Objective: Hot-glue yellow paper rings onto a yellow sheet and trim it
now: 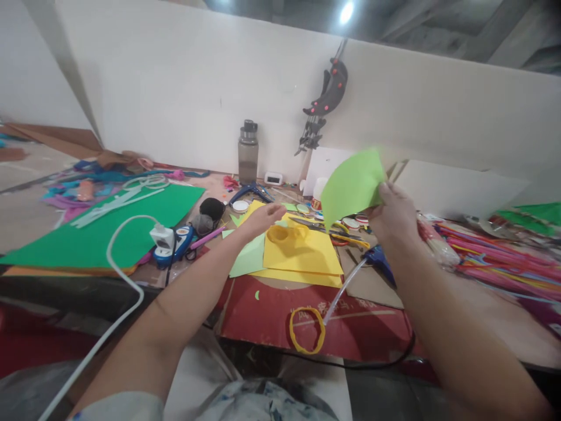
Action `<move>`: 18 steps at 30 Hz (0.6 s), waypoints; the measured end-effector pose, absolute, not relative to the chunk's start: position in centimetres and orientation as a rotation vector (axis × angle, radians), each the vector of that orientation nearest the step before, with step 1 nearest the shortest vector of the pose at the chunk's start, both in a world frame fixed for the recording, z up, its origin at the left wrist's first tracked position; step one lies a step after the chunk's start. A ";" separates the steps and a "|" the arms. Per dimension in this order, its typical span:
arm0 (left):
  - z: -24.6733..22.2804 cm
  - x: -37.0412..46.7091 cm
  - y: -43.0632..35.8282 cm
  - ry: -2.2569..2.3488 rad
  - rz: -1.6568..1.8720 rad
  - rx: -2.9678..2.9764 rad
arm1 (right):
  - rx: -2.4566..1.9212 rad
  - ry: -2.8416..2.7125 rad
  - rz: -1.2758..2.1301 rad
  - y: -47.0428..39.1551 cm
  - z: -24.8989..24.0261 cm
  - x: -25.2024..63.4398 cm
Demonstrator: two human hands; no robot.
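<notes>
My right hand is closed on the edge of a light green sheet, holding it raised above the table. My left hand reaches over the yellow sheets, its fingers loosely stretched to the right with nothing seen in them. Just below it lie yellow curled pieces on the top sheet. A paler green sheet sits partly under the yellow ones. Scissors lie between the hands. Nearer me, a yellow fuzzy ring hangs at the red board's edge, by a clear stick from a blue glue gun.
On the left, a white plug sits in a blue power socket, its cable crossing a dark green sheet. A bottle and a small clock stand at the back. Pink pipe cleaners lie right.
</notes>
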State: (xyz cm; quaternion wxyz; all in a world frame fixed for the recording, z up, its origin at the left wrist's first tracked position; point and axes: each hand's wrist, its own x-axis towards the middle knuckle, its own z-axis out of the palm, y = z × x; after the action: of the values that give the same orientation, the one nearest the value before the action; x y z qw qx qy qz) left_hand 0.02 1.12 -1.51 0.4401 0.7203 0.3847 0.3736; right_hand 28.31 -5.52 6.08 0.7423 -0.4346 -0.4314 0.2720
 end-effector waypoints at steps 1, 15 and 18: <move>-1.4 0.1 1.0 0.905 0.925 1.674 | -0.925 -0.898 0.660 -5.0 5.8 27.5; -0.2 -0.9 2.0 0.731 1.336 0.920 | -1.268 -1.056 0.685 0.9 2.0 21.2; -0.6 -1.6 2.8 0.918 1.397 0.953 | -1.373 -1.096 0.593 1.2 1.0 21.8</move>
State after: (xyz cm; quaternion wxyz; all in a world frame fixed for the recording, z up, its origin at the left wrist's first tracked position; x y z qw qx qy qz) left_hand -1.64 2.80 -0.58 0.5718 0.4062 0.3914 0.5957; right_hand 21.81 1.16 0.97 0.6000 -0.5924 -0.4729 0.2558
